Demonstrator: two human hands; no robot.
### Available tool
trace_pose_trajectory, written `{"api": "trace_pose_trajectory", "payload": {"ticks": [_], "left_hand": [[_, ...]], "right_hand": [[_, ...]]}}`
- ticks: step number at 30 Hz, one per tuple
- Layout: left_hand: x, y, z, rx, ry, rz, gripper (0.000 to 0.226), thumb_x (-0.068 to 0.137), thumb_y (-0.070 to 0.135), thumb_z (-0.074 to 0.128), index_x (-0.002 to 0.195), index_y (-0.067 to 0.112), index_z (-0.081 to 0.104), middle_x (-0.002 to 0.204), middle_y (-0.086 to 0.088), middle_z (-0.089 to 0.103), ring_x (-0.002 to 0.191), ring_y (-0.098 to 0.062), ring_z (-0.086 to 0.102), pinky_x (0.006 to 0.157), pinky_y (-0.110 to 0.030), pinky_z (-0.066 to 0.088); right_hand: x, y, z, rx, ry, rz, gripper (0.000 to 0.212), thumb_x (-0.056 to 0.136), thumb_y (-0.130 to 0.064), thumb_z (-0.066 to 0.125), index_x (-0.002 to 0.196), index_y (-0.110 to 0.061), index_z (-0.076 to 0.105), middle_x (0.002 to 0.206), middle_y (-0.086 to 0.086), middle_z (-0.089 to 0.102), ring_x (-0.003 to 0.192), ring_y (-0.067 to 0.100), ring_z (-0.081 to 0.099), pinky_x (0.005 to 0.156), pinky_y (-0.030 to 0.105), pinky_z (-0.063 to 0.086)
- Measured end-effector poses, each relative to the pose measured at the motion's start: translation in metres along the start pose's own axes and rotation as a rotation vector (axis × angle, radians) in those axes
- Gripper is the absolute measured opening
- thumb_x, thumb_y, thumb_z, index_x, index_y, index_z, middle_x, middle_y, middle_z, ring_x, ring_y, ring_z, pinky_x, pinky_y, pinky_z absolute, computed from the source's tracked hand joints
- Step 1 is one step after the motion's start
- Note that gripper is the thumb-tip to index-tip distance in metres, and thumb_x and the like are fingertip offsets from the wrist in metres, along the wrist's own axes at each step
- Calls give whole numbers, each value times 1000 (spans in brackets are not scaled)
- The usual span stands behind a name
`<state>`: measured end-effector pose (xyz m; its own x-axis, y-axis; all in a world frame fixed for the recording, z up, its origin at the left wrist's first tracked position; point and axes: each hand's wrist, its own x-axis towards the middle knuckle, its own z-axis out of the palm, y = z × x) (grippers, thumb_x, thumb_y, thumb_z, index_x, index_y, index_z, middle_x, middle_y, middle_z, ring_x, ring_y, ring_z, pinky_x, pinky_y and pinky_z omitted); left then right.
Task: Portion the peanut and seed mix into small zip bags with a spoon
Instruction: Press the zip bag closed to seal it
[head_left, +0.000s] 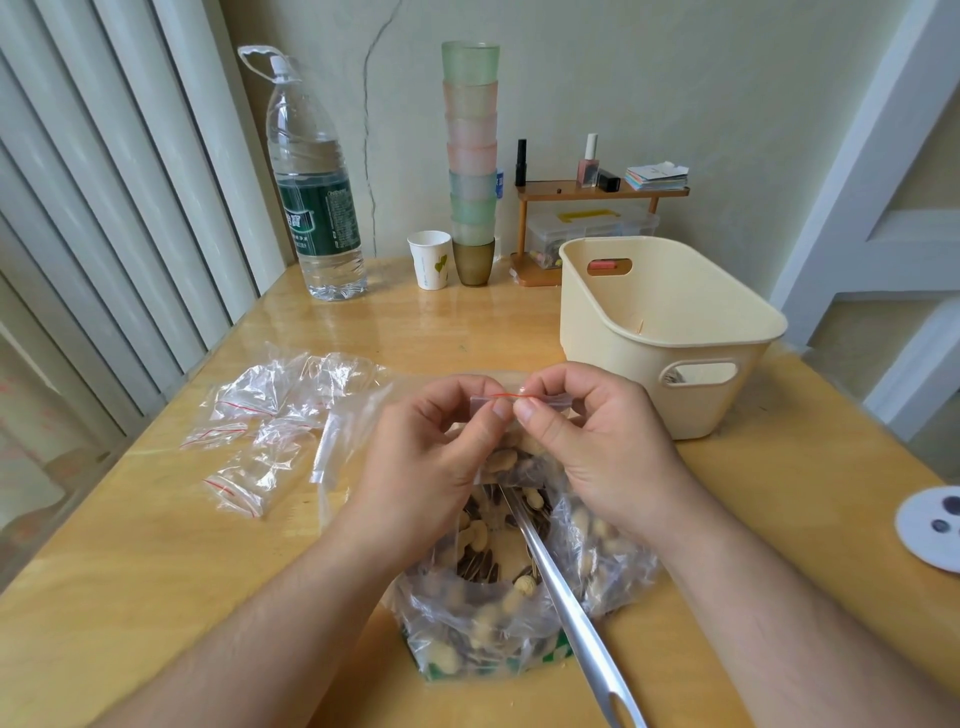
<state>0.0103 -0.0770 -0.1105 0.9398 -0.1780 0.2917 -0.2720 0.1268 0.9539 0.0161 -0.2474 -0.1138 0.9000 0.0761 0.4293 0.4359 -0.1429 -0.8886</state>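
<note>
The small zip bag (511, 441), already holding peanuts and dark seeds, hangs over the open mouth of the big bag of mix (498, 587), held up only by its sealing strip with the red line, which runs across between the two hands. The left hand (436, 452) pinches that strip at its left part, thumb in front and fingers curled behind, and the right hand (597, 447) pinches it just beside, thumb tip pressed on the red line, so both grips are tight on the top edge and the filled pouch dangles below the fingertips, partly hidden by them. I judge the strip is being pressed shut (whether it has closed along its full length cannot be told, since the fingers cover the middle). The risk from here is a half-closed seal: if a section is skipped, or a seed shell sits in the track, the bag may gape when laid down and spill. A slip of either pinch would drop it, though mostly back into the big bag beneath. The spoon (566, 597) lies with its bowl buried in the mix and its long handle sticking out toward the person, near the right forearm, where a nudge could tip the big bag. Empty zip bags (249, 431) wait to the left on the wooden table (130, 571); a cream basket (675, 384) stands to the right
</note>
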Motion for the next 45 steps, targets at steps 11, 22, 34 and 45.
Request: {"api": "trace_pose_trajectory", "payload": {"ticks": [11,22,34,45], "left_hand": [[3,-1,-3,-24,45,-16,8,97,11,68,96,4,72,92,-21,76,82,-24,72,72,-27,61],[3,-2,-2,-63,40,-35,13,93,16,70,94,2,71,90,-29,71,80,-26,68,71,-31,63],[5,-3,-8,71,84,36,10,91,24,75,87,16,74,81,-5,68,75,-17,59,74,-34,50],[10,3,-14,76,163,2,19,87,29,72,95,13,78,86,0,79,84,-8,72,81,-20,57]], "right_hand": [[0,1,-2,-21,49,58,10,83,-37,75,92,-42,77,88,-4,74,90,21,69,84,36,60],[0,5,-1,-43,70,23,10,90,-26,79,90,-36,76,82,-8,72,79,7,63,75,25,56],[1,1,-8,7,115,46,16,87,-17,83,85,-32,78,80,1,74,78,15,65,74,31,56],[3,-2,-10,113,196,95,11,92,-13,76,85,-21,77,75,-2,75,72,5,65,68,17,50]]}}
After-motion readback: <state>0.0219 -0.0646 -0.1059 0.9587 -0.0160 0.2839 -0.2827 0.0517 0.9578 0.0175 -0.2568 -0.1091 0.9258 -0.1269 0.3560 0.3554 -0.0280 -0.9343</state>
